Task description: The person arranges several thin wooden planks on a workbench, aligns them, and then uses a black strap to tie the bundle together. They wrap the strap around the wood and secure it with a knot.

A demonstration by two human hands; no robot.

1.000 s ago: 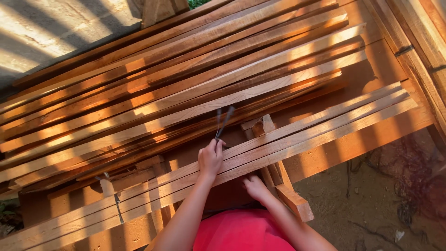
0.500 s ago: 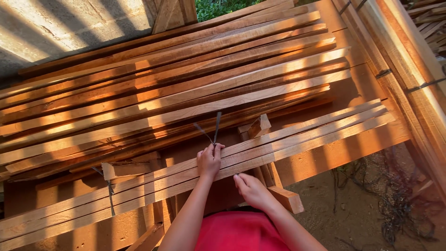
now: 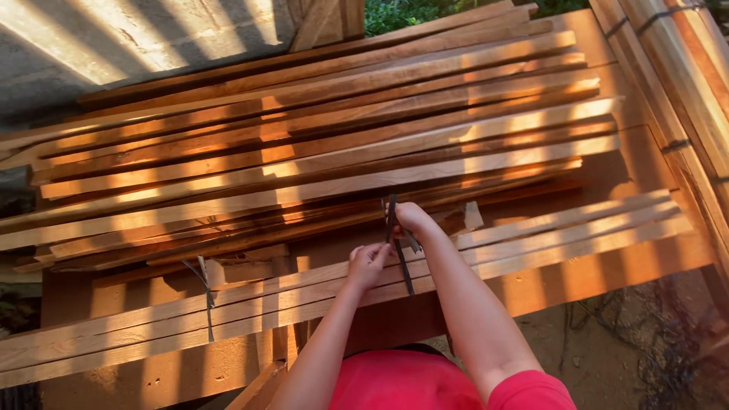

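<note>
Looking down, we see our right hand (image 3: 414,219) pinching the upper ends of a dark strap (image 3: 400,254) in closed fingers, while our left hand (image 3: 367,264) curls its fingers just beside the strap's left side. The strap wraps a bundle of wooden slats (image 3: 531,243) lying across the table (image 3: 607,277), beside a larger slat stack (image 3: 319,152).

A strap (image 3: 399,254) crosses the near bundle of slats (image 3: 531,243), another strap (image 3: 205,292) lies leftward, and the big slat stack (image 3: 319,152) lies behind.
</note>
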